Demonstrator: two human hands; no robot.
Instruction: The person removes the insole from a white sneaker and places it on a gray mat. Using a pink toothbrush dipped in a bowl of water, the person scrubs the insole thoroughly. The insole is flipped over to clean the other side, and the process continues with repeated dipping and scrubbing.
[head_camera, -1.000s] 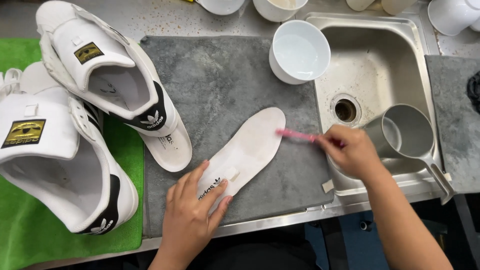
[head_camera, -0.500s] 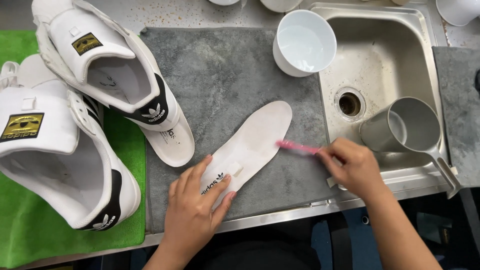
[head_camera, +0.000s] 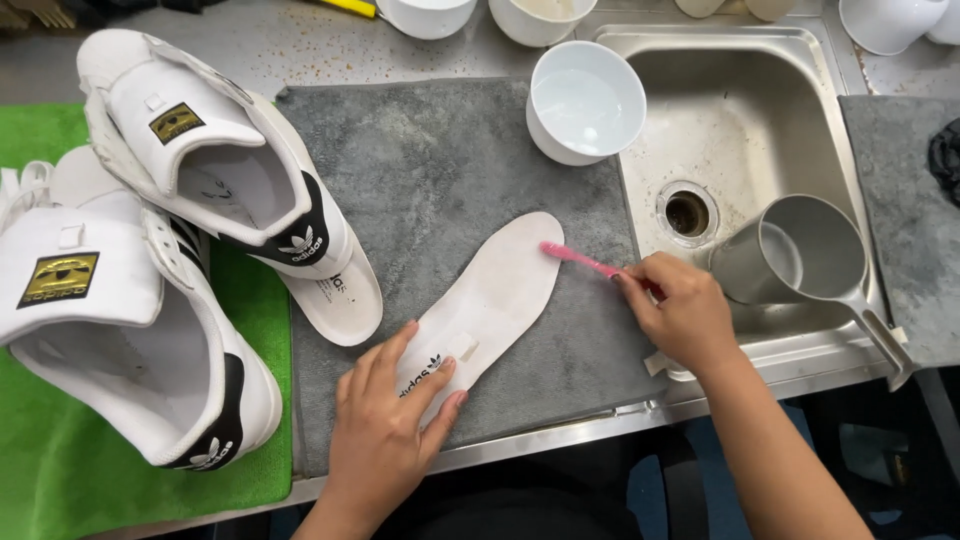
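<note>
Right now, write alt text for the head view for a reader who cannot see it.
A left hand pins a white insole flat on a grey towel while the right hand holds a pink toothbrush to its toe end. Two white sneakers lie to the left; a white bowl and steel sink sit to the right.

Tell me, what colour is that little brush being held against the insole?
Pink. The toothbrush in the right hand shows clearly in the head view, its head on the white insole.

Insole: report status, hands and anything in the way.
Left hand flat on insole heel, pinning it to grey mat. Right hand grips pink toothbrush, bristles at insole toe. White bowl close, not blocking.
</note>
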